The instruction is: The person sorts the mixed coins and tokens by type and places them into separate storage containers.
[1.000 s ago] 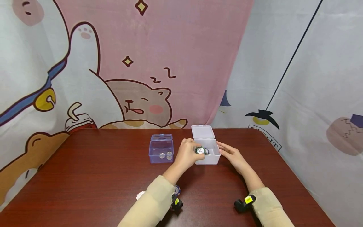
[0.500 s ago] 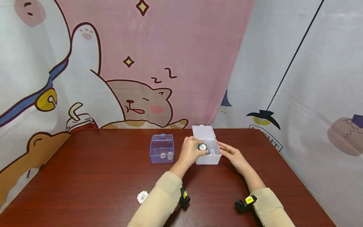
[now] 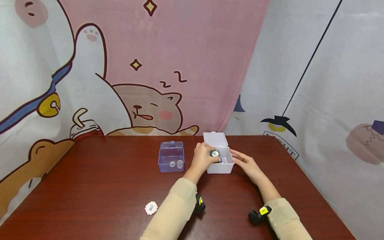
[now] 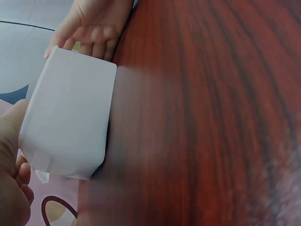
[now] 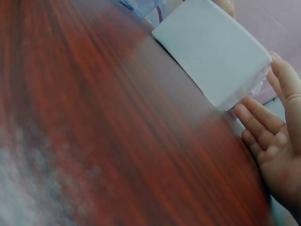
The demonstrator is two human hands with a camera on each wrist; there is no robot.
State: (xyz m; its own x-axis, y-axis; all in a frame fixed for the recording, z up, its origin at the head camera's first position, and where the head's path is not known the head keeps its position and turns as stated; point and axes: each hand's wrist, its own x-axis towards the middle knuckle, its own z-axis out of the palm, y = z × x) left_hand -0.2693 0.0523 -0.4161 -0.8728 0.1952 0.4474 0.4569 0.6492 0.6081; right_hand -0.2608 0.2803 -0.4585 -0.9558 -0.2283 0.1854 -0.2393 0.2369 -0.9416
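Between thumb and fingers, my left hand pinches a green-edged poker chip with a white centre, over the opening of a white plastic box whose lid stands up at the back. Under it, part of another chip shows inside the box. My right hand touches the box's right side with fairly straight fingers. In the left wrist view, the box hides the chip, and my left hand reaches over its rim. The right wrist view shows my right hand's fingers along the box's end.
A blue see-through box with its lid up stands left of the white one, with clear round pieces in it. A white poker chip marked 100 lies on the brown table, beside my left sleeve. A cartoon curtain hangs behind.
My left hand and the green chip have risen slightly and shifted right. The left sleeve has uncovered the white 100 chip and now covers a blue chip seen earlier. My right hand stays put.
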